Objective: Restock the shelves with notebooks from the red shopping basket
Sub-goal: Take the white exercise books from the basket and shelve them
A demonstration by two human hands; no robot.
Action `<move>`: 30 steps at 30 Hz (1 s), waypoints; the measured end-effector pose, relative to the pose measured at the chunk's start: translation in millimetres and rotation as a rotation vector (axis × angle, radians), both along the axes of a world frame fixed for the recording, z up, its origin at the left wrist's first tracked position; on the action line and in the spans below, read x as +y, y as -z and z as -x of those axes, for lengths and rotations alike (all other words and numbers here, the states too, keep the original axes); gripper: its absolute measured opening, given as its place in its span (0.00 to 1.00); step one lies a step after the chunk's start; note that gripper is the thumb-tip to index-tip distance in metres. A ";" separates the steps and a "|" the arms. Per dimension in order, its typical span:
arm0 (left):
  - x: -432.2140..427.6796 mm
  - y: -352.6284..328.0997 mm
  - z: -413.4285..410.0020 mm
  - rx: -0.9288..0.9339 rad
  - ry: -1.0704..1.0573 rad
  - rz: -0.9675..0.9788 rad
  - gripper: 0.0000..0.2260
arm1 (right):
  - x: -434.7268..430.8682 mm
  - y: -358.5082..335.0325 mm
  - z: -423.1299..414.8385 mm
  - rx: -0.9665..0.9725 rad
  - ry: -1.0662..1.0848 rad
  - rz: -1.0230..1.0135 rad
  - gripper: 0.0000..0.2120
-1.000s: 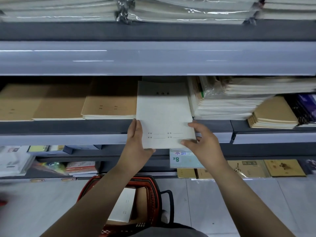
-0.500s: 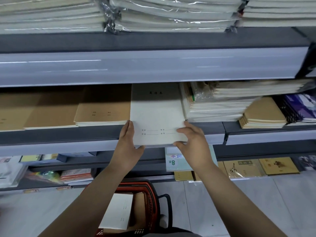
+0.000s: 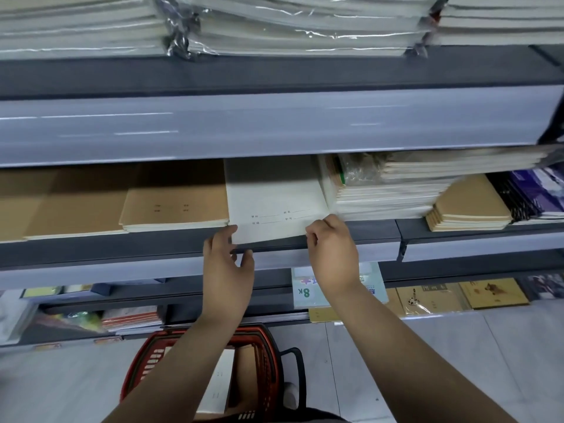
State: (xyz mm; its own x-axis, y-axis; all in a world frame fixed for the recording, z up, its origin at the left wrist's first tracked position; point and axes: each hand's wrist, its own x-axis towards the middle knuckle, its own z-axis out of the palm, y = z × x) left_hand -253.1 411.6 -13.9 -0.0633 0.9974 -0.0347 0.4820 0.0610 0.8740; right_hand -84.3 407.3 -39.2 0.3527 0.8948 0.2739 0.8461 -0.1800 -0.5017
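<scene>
While the right hand pinches the white notebook's near corner, the left hand touches its edge, fingers loose.

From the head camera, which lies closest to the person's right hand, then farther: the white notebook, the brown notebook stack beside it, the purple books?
From the right hand:
1. White notebook, touching its fingers.
2. Brown notebook stack, left of the white one.
3. Purple books, far right on the shelf.

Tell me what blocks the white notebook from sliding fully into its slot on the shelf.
Nothing visible does. The white notebook sits in the gap between the brown notebook stack and the wrapped pile, with both hands at its front edge; the slot's back is in shadow.
</scene>
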 end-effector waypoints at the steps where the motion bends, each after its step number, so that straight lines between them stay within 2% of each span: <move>1: -2.9 0.6 -1.5 -0.031 -0.009 0.004 0.21 | 0.4 1.1 0.3 -0.004 0.005 -0.008 0.09; 4: -2.9 4.6 -1.3 -0.083 -0.002 0.018 0.22 | 3.8 4.6 2.3 -0.003 0.014 -0.028 0.11; 11: 11.2 5.5 1.3 -0.054 0.098 0.063 0.26 | 14.6 6.3 5.8 0.035 0.049 -0.058 0.10; 20: 24.7 -0.3 -1.3 0.076 0.283 0.158 0.30 | 32.1 6.0 13.2 -0.012 0.153 -0.030 0.10; 24: 28.0 -3.5 -3.0 0.045 0.270 0.196 0.30 | 33.7 5.1 16.8 -0.009 0.171 -0.029 0.09; 30: 24.8 -8.8 0.7 -0.049 0.245 0.242 0.30 | 26.0 3.9 15.0 0.001 0.071 0.025 0.08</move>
State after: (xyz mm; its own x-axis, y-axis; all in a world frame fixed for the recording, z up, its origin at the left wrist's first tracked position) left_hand -253.7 436.4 -5.1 0.1847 0.9451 -0.2696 0.4660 0.1573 0.8707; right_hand -99.3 433.2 -43.1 0.4160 0.8741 0.2508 0.8301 -0.2523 -0.4973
